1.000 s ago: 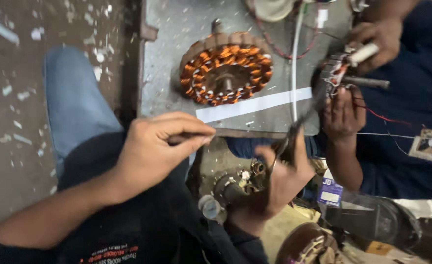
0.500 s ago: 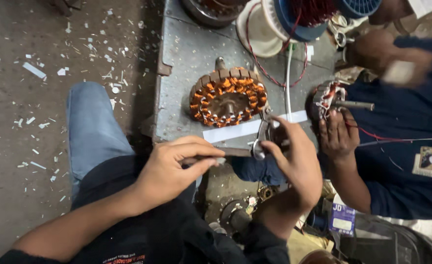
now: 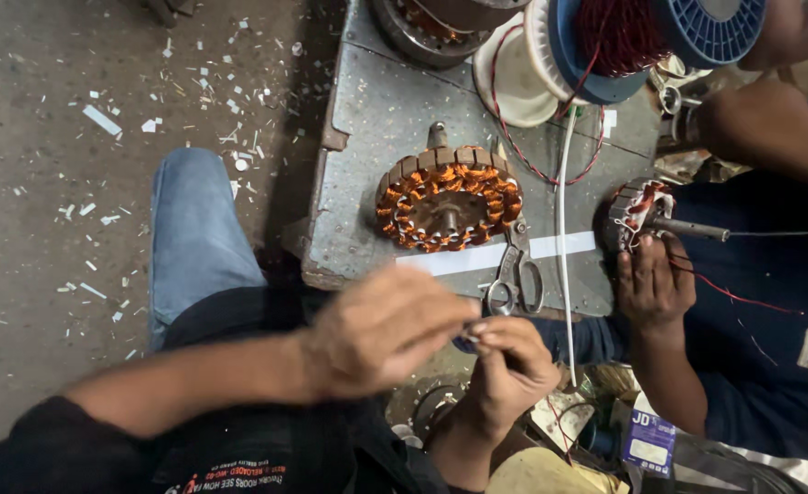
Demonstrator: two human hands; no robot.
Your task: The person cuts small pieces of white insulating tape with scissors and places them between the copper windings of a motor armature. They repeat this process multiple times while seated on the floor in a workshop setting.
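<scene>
Since a moment ago your two hands have closed together in front of your chest, below the bench edge. Your left hand (image 3: 381, 334) is curled and blurred, fingertips meeting your right hand (image 3: 509, 366), which pinches some small piece between thumb and fingers (too small to tell what). You look to be fitting or twisting it; next calls for a steady grip. Scissors (image 3: 514, 274) lie on the metal bench (image 3: 367, 137) beside the copper-wound stator (image 3: 448, 199).
</scene>
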